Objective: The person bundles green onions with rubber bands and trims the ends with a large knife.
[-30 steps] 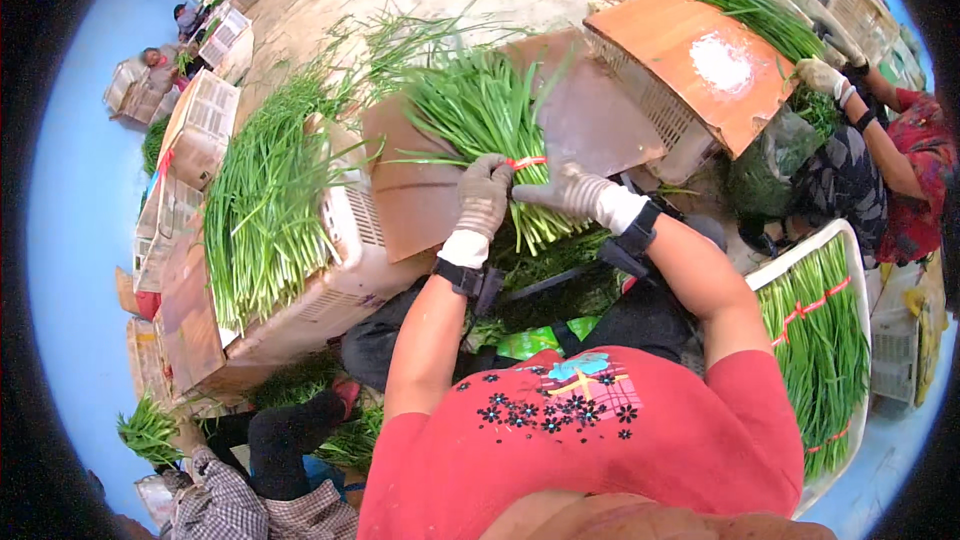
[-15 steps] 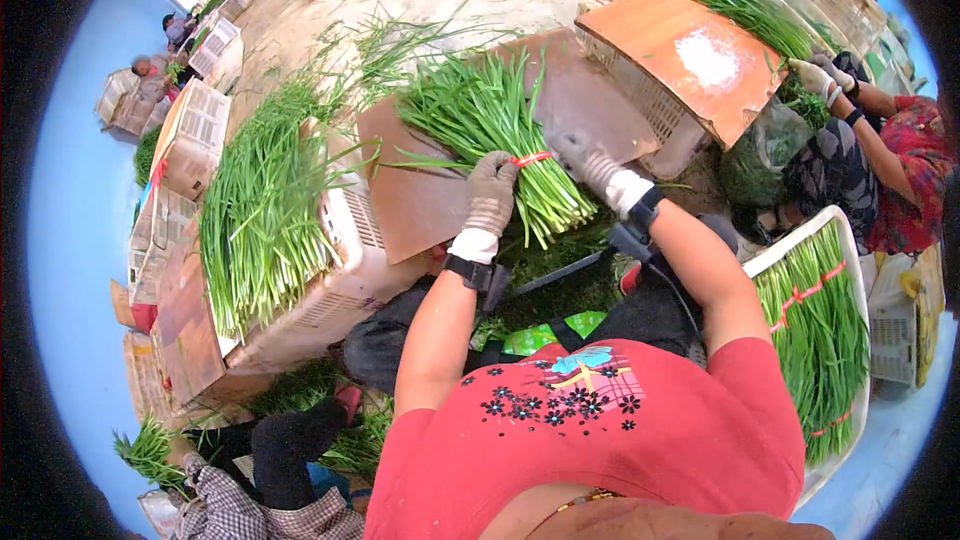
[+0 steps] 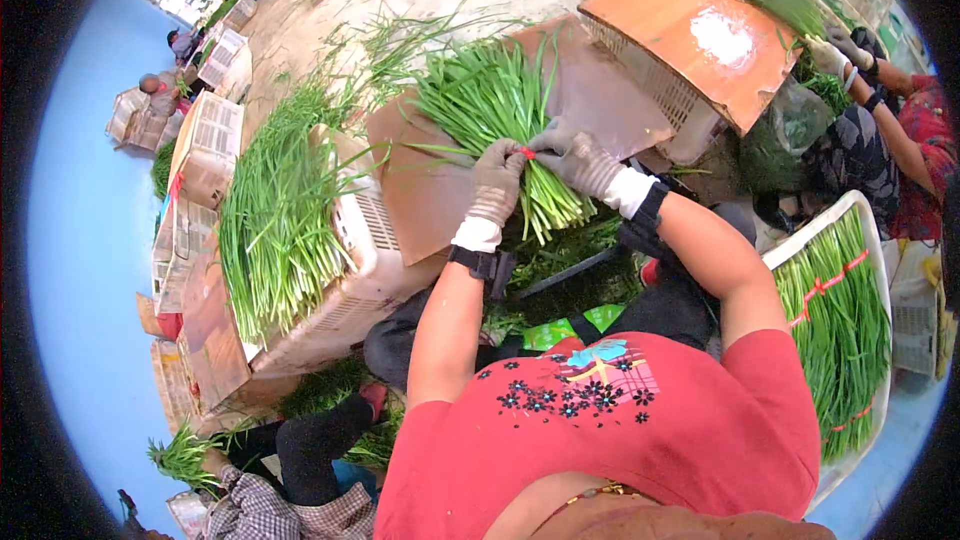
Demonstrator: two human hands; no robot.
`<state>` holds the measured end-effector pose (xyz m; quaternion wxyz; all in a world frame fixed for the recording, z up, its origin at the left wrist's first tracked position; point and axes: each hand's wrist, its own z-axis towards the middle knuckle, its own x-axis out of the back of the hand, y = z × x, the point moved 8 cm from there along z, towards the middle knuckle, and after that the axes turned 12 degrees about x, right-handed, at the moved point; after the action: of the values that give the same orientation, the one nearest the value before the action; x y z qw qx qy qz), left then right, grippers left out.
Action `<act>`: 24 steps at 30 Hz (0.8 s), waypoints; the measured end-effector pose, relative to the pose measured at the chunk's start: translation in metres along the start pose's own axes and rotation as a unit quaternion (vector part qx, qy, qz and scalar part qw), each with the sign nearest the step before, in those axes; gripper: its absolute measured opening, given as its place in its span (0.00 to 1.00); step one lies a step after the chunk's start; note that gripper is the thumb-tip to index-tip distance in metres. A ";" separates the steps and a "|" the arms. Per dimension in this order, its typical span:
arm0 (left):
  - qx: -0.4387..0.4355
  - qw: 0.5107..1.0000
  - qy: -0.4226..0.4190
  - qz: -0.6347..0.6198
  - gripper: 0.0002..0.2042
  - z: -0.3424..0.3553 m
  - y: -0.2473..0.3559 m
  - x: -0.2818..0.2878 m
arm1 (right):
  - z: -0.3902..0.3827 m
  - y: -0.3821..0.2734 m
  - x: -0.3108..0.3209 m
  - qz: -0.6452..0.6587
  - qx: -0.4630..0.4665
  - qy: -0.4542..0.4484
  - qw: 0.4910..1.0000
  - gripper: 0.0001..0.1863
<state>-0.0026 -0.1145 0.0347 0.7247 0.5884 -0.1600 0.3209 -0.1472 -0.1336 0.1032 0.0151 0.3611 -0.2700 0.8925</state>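
A bundle of long green chives [image 3: 487, 90] lies across a brown board [image 3: 405, 210] in front of me, its pale cut ends [image 3: 555, 202] pointing toward me. Around its lower part runs a red tie [image 3: 528, 153], and both of my gloved hands meet there. My left hand [image 3: 497, 178] is closed in a pinch at the tie's left side. From the right, my right hand [image 3: 578, 157] pinches the tie too. The fingertips hide most of the tie.
Loose chives [image 3: 285, 240] cover a crate [image 3: 365, 250] on my left. A white-rimmed crate [image 3: 868, 240] of tied chives stands at my right. Co-workers sit close by: a person's gloved hand [image 3: 825, 57] at far right, a checked sleeve [image 3: 255, 510] at lower left. An orange board [image 3: 690, 40] tops another crate.
My right hand has come in from beside the bundle to the tie, meeting my left hand. The tie is bunched between them now. The whole view has shifted slightly.
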 end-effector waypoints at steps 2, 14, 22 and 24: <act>-0.012 1.000 0.001 -0.025 0.05 -0.002 0.003 0.005 | -0.002 0.002 -0.004 -0.008 -0.009 -0.020 1.000 0.11; 0.030 0.975 0.156 -0.155 0.03 -0.013 0.019 0.030 | 0.008 -0.022 0.016 0.166 0.070 0.117 0.977 0.06; 0.079 0.977 0.189 -0.066 0.05 0.011 -0.007 0.017 | 0.010 -0.009 -0.010 0.303 -0.054 0.093 0.947 0.08; 0.166 0.961 0.139 -0.173 0.07 -0.005 -0.029 0.016 | 0.008 -0.005 -0.026 0.332 -0.051 0.097 0.937 0.08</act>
<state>0.0272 -0.1087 0.0214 0.6763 0.6689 0.1022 0.2911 -0.1220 -0.1291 0.0929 -0.2373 0.1617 -0.4168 0.8625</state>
